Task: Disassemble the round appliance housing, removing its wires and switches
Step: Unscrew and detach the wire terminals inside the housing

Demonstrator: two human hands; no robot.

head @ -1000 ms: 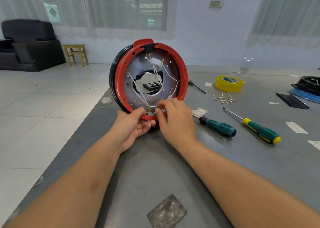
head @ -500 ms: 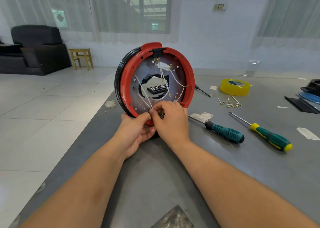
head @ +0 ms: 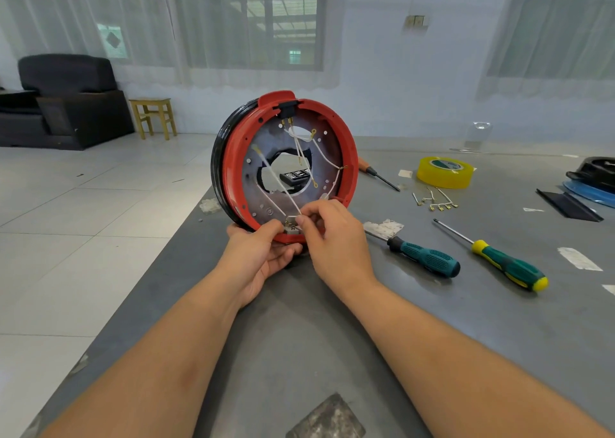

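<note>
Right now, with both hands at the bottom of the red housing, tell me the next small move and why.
Probably pull the pinched connector straight off its terminal. The right hand pinches the white wires where they meet the small metal terminals at the housing's lower rim, while the left hand grips that rim from below, steadying the housing upright on the table.

Grey table, two green-handled screwdrivers, yellow tape roll, loose brass terminals, red round housing standing on edge
</note>
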